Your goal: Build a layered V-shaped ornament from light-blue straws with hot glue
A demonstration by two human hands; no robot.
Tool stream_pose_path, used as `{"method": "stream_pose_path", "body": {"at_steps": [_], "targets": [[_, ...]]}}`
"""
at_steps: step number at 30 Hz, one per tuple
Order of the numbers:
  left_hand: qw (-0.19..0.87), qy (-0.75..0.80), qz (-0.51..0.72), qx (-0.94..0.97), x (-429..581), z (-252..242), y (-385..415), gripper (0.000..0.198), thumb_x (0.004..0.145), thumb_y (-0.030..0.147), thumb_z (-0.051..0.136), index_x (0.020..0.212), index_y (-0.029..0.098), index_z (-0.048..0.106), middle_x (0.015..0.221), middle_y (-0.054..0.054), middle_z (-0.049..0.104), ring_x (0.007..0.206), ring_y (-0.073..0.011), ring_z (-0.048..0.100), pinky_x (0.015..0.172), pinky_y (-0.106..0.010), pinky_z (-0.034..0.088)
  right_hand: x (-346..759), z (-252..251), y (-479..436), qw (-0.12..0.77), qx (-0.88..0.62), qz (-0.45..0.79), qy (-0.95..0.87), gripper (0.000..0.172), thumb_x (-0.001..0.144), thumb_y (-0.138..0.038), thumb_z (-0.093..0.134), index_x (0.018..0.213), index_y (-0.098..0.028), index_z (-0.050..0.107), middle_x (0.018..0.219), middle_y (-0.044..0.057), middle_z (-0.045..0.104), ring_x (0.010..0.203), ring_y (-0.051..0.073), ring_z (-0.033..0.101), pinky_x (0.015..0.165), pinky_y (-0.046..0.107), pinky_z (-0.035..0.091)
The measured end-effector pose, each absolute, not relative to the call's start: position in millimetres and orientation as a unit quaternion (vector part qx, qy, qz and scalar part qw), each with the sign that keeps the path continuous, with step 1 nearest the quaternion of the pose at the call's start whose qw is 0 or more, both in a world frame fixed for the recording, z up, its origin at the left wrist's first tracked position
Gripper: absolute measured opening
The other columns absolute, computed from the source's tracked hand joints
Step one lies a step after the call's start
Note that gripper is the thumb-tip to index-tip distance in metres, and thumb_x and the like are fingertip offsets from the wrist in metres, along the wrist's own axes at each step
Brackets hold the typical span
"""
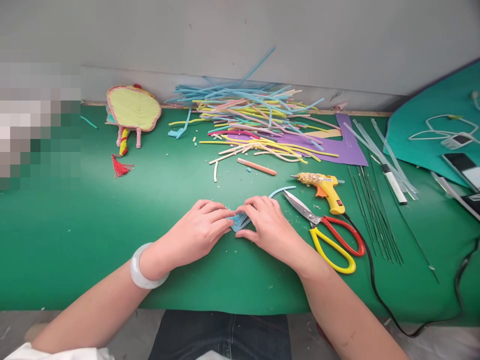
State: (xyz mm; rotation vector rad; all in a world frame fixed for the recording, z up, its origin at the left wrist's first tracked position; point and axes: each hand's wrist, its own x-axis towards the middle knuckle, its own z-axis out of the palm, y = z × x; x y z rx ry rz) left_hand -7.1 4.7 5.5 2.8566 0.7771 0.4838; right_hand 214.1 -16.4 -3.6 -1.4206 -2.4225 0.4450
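Between my hands, low over the table, is a small flat blue piece made of pipe cleaners laid side by side. My left hand closes on its left edge, fingertips on top and the thumb hidden. My right hand grips the right part, thumb in front and fingers curled over the back. A loose blue pipe cleaner sticks out behind the right fingers. Just right of that hand lie scissors with one red and one yellow handle, blades pointing up and left.
A heap of coloured pipe cleaners lies at the back over purple sheet. A yellow glue gun trails a black cord. Green wire stems and a white marker are right. A tasselled fan-shaped craft rests back left.
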Motion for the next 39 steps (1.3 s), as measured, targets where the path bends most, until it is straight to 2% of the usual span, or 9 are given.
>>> {"method": "stream_pose_path", "body": {"at_steps": [4,7,13,26,39], "targets": [[0.060,0.282,0.151,0.946,-4.1,4.1,3.0,0.028,0.095,0.031,0.057,0.118,0.016,0.059,0.125,-0.012,0.067,0.116,-0.0270,0.058,0.093,-0.043,0.043,227.9,0.8,-12.3,0.159,-0.512,0.148,-0.831,0.042,0.082,-0.033,0.075,0.119,-0.022,0.058,0.117,0.008,0.059,0.111,0.025,0.053,0.099,0.042,0.040],[0.057,0.294,0.146,0.943,-0.4,-1.4,1.7,0.033,0.095,0.034,0.057,0.122,0.016,0.057,0.130,-0.013,0.064,0.119,-0.0290,0.056,0.094,-0.045,0.042,243.7,2.2,-7.1,0.157,-0.552,0.123,-0.810,0.034,0.086,-0.031,0.070,0.117,-0.024,0.060,0.116,0.008,0.059,0.109,0.026,0.053,0.095,0.043,0.041],[0.065,0.299,0.146,0.941,6.3,-10.3,0.6,0.028,0.098,0.027,0.051,0.123,0.017,0.056,0.126,-0.012,0.067,0.116,-0.0271,0.057,0.094,-0.044,0.041,259.5,-2.3,-1.2,0.139,-0.581,0.103,-0.796,0.022,0.090,-0.023,0.061,0.113,-0.026,0.063,0.106,0.006,0.061,0.103,0.025,0.054,0.091,0.043,0.040],[0.100,0.313,0.135,0.935,8.7,-12.0,2.4,0.032,0.098,0.024,0.050,0.129,0.017,0.049,0.119,-0.012,0.066,0.112,-0.0265,0.055,0.093,-0.042,0.042,255.0,-9.3,0.7,0.123,-0.581,0.110,-0.797,0.021,0.091,-0.015,0.055,0.108,-0.024,0.065,0.102,0.007,0.061,0.099,0.025,0.054,0.088,0.042,0.038],[0.114,0.310,0.143,0.933,8.3,-13.0,2.8,0.021,0.099,0.024,0.046,0.117,0.019,0.057,0.124,-0.009,0.067,0.116,-0.0249,0.055,0.095,-0.043,0.041,255.2,-11.8,5.7,0.127,-0.584,0.137,-0.790,0.017,0.094,-0.017,0.052,0.102,-0.024,0.066,0.099,0.006,0.065,0.101,0.024,0.057,0.090,0.041,0.038]]}}
